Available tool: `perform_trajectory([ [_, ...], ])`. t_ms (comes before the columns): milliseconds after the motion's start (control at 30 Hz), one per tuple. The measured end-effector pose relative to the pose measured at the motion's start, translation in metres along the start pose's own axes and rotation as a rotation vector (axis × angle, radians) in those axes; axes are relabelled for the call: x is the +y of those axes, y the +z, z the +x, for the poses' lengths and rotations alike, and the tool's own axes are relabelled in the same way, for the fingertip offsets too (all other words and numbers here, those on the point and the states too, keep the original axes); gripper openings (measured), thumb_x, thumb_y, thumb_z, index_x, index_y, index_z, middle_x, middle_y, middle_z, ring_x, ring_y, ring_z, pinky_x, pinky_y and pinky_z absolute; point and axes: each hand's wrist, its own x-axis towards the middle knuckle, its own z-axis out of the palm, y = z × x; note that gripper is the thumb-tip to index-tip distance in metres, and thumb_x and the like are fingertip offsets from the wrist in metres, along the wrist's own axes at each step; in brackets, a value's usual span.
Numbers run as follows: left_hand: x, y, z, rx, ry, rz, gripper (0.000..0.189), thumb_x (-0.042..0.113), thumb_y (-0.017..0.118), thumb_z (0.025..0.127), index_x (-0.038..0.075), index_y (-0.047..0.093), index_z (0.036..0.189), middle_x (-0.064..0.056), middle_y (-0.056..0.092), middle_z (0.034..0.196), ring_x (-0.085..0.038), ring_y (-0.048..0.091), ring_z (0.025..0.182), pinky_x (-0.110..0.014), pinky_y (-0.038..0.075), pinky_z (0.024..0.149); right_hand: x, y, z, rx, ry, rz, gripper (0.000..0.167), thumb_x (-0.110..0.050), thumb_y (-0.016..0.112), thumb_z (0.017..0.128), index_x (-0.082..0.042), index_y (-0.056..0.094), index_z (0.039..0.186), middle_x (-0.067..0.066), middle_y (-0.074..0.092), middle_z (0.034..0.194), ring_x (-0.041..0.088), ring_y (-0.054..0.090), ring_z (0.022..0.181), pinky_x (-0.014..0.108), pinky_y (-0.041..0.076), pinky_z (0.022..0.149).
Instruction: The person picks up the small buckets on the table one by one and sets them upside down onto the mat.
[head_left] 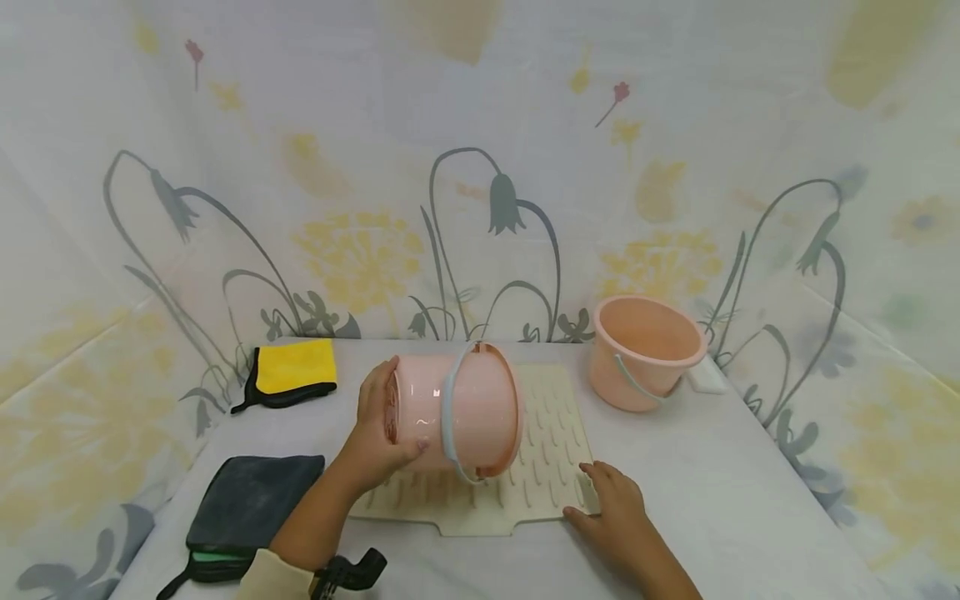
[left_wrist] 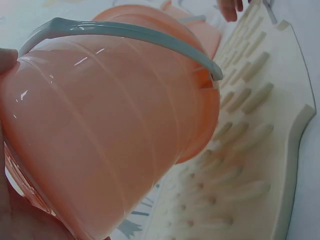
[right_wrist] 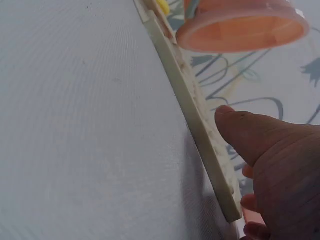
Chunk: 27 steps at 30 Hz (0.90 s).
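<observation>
"Pale floral backdrop (head_left: pixel 360 108); white worktop (head_left: pixel 750 517) below. Principal item?"

"One pink bucket (head_left: pixel 483 408), blue-grey handle, centre of frame; on its side, mouth toward the right."

"Held how?"

"Left hand (head_left: pixel 375 450) grips it at the base end, thumb against the wall."

"Right hand (head_left: pixel 618 508)?"

"Lower right of centre; holds nothing, thumb set apart from fingers, at the near right corner of one cream ridged mat (head_left: pixel 551 433). Whether it touches the mat: cannot tell."

"Mat's position?"

"Centre, partly hidden behind the bucket."

"Other stock?"

"Second bucket (head_left: pixel 633 379), pink, upright, right of centre. Yellow cloth (head_left: pixel 296 367), black edging, left of centre. Dark grey cloth (head_left: pixel 255 500), lower left."
</observation>
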Motion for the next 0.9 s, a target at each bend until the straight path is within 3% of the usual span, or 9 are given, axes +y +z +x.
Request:
perform_trajectory([
  [133, -0.001, -0.01, 0.0, -0.002, -0.007, 0.045, 0.113, 0.034, 0.08, 0.076, 0.044, 0.011, 0.164, -0.009, 0.003, 0.171, -0.047, 0.029, 0.145, -0.064, 0.052, 0.103, 0.003, 0.003, -0.001, -0.069, 0.042, -0.013, 0.089, -0.048, 0.076, 0.093, 0.0, 0.038, 0.158, 0.029, 0.029, 0.165, 0.057, 0.027, 0.149, 0.074, 0.029, 0.116],
  [367, 0.0, -0.034, 0.006, 0.029, 0.023, 0.1, 0.11, 0.03, 0.078, 0.079, 0.035, 0.012, 0.166, -0.015, 0.003, 0.17, -0.048, 0.028, 0.144, -0.067, 0.047, 0.106, 0.005, 0.003, -0.001, -0.073, 0.057, -0.007, 0.084, -0.039, 0.072, 0.098, 0.008, 0.036, 0.157, 0.031, 0.028, 0.166, 0.056, 0.026, 0.15, 0.073, 0.025, 0.118],
  [567, 0.001, -0.056, 0.012, 0.06, 0.066, 0.164, 0.11, 0.032, 0.078, 0.08, 0.029, 0.011, 0.167, -0.019, 0.002, 0.17, -0.049, 0.023, 0.147, -0.076, 0.039, 0.108, 0.008, 0.003, 0.0, -0.087, 0.072, -0.006, 0.092, -0.042, 0.071, 0.098, 0.011, 0.028, 0.159, 0.031, 0.026, 0.167, 0.055, 0.023, 0.153, 0.07, 0.02, 0.121],
  [900, 0.02, -0.089, 0.025, 0.006, -0.07, 0.385, 0.111, 0.038, 0.082, 0.085, 0.031, 0.009, 0.169, -0.02, 0.001, 0.173, -0.059, 0.012, 0.15, -0.083, 0.036, 0.103, 0.007, 0.003, -0.001, -0.086, 0.089, 0.019, 0.094, -0.046, 0.071, 0.098, 0.011, 0.029, 0.159, 0.03, 0.027, 0.166, 0.055, 0.023, 0.152, 0.07, 0.022, 0.121],
])
